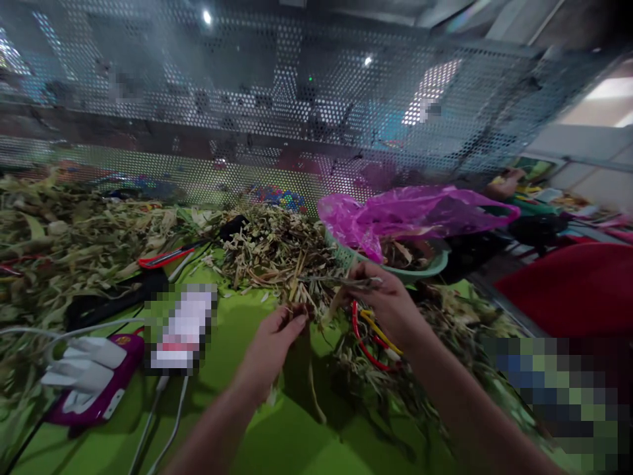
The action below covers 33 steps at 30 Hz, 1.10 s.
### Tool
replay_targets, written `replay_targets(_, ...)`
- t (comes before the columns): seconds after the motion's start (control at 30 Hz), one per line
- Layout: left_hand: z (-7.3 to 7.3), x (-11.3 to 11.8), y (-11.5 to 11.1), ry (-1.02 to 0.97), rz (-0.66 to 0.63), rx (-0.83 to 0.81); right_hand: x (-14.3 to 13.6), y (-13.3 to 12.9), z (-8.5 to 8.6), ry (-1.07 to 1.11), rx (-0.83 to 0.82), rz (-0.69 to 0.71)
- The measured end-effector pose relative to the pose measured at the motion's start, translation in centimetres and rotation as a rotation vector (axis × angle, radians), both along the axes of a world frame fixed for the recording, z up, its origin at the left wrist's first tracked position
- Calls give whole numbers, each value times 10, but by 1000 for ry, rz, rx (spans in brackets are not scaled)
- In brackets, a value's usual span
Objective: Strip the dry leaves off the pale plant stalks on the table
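Observation:
Over the green tabletop [232,330], my left hand [271,340] is closed in a pinch at the ends of some dried plant strands; what exactly lies between thumb and fingers is too small to make out. My right hand [388,300] grips a bunch of dried plant stalks [321,282], which stretches leftward from its fingers. Behind both hands rises a heap of dry plant scraps [277,244]. Beneath the right hand, a red and yellow curved item [366,343], perhaps tool handles, rests among darker dried leaves [370,389].
A pale green basket [435,265] holds plant scraps under a magenta plastic bag [410,211]. To the left are a red-edged cutter [165,256], a phone [182,330] on cables and a purple power strip [119,359] with white plugs. Perforated metal panelling [237,119] stands behind.

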<state>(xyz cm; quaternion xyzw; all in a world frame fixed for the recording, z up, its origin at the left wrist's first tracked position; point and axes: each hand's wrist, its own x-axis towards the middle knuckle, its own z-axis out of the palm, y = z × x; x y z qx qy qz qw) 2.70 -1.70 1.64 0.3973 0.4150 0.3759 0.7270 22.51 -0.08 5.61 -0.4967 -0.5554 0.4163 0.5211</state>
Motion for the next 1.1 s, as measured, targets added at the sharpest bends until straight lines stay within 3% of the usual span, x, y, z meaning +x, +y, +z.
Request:
replay_targets(0.1,-3,2,0,29,-41,127,-22,-6,-11,-139,11,102)
replay_targets(0.2,-4,4,1,73,-45,168,-31,3,-13,-316,24,209)
replay_targets(0.3,-4,5,0,106,-16,170,-26,40,-5,-562,160,146)
replay_targets(0.47,-3,8,-3,132,-81,127,-32,128,2,-1070,299,106)
replay_targets(0.5,-3,9,-3,123,-80,133,-39,144,-1,-1188,280,93)
replay_targets(0.6,-1,10,-3,103,-84,127,-64,176,-17,-1268,262,77)
replay_targets(0.77,3,8,-3,46,-92,88,-81,197,-40,-1471,207,11)
replay_targets(0.87,6,8,-5,29,-103,63,-71,202,-32,-1501,210,-64)
replay_targets(1.1,1,10,-7,-9,-85,50,-33,208,9,-1550,220,-269)
